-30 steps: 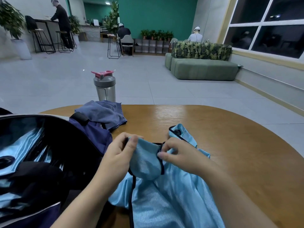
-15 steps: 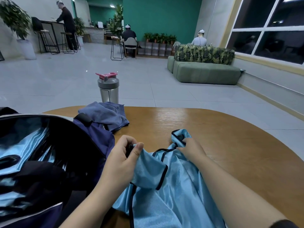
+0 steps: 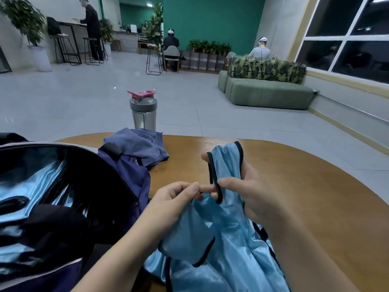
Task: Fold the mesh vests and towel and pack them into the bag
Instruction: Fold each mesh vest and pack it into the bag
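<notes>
I hold the vest (image 3: 227, 232) up right of the bag (image 3: 69, 207), right hand (image 3: 248, 192) gripping its strap, left hand (image 3: 176, 197) pinching fabric, lining up a fold.

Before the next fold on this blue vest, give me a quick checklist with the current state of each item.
1. Right hand grips the vest strap: ok, black-trimmed strap held up.
2. Left hand has hold of the vest: ok, fingers pinch the cloth beside the right thumb.
3. Vest lies flat for folding: not ok, bunched and lifted off the table.
4. Bare table to the right for laying it out: ok.
5. Bag open: ok, blue fabric already inside.
6. Towel folded: not ok, crumpled beside the bottle.
</notes>
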`<act>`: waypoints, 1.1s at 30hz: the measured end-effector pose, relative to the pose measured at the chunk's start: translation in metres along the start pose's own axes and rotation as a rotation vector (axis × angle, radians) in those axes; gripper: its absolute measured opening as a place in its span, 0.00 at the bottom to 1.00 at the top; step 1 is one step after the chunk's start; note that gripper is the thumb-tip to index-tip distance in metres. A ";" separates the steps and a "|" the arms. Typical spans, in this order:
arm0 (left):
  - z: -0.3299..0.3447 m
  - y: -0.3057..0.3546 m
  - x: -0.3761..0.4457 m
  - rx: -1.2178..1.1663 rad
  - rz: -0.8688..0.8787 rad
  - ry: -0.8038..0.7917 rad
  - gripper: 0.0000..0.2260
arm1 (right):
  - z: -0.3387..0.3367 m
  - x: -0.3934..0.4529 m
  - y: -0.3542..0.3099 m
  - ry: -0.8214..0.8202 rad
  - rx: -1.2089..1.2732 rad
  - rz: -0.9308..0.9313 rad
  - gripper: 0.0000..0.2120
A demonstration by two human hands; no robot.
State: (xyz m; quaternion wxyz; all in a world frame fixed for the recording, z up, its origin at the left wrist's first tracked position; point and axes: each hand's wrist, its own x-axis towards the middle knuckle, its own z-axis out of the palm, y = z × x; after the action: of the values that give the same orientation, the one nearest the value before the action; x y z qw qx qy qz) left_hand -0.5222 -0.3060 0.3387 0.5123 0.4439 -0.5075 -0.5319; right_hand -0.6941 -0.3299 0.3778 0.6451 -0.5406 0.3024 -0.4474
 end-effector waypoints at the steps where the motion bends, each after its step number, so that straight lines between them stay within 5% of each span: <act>1: 0.002 0.000 0.001 -0.041 -0.038 -0.044 0.21 | 0.003 -0.005 -0.001 -0.029 0.016 0.014 0.21; 4: 0.009 0.002 0.005 -0.161 -0.092 -0.146 0.33 | 0.010 -0.015 -0.004 -0.045 0.045 0.093 0.11; 9: 0.027 0.012 0.005 -0.331 -0.042 -0.095 0.09 | 0.007 -0.018 -0.001 0.081 -0.048 0.058 0.13; 13: 0.025 0.009 0.005 -0.309 0.042 -0.054 0.08 | -0.002 -0.023 -0.002 0.105 0.002 -0.022 0.13; 18: 0.012 0.005 0.002 -0.283 0.082 -0.213 0.26 | -0.008 -0.029 0.004 0.019 -0.006 -0.094 0.40; 23: 0.002 0.000 -0.004 -0.275 0.090 -0.317 0.35 | -0.012 -0.036 0.006 -0.019 -0.029 -0.090 0.45; 28: 0.002 -0.001 -0.008 -0.190 0.092 -0.358 0.33 | -0.019 -0.038 0.007 0.006 -0.243 -0.069 0.30; 33: 0.009 -0.004 -0.003 -0.010 0.163 -0.013 0.34 | -0.015 -0.041 0.004 0.172 -0.402 -0.099 0.18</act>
State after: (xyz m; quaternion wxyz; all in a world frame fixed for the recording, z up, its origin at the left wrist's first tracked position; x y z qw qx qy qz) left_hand -0.5317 -0.3019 0.3353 0.5527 0.3951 -0.5428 -0.4937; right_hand -0.7232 -0.2993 0.3669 0.4734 -0.6324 0.4124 -0.4538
